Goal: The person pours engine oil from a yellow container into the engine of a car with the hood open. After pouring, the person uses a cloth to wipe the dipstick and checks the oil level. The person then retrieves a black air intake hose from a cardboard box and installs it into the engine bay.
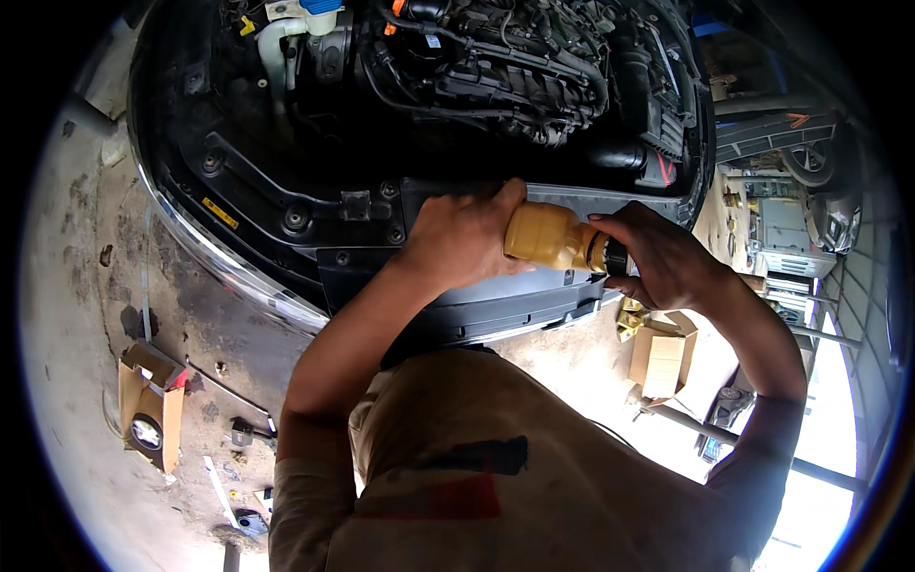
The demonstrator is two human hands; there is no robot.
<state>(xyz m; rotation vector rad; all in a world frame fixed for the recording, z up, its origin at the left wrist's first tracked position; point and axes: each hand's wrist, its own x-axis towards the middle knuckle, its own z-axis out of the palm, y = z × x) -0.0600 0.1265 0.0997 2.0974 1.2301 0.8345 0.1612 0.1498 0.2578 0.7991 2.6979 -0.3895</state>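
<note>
A yellowish-tan plastic bottle (545,235) lies sideways between my hands, just over the front edge of an open car engine bay. Its bottom end sits in the grip of my left hand (467,234), the fingers wrapped round it. At the other end, my right hand (662,253) closes its thumb and fingers on the dark cap (615,255). What the bottle contains cannot be made out. Beyond it stands the engine (515,71), with black hoses and covers. The black front panel (457,291) of the car is right below the bottle.
A white reservoir with a blue cap (319,5) stands at the engine bay's far left. Cardboard boxes (662,357) (157,405) rest on the floor on both sides. Loose tools and parts lie at the lower left. Another vehicle (829,191) is at the right.
</note>
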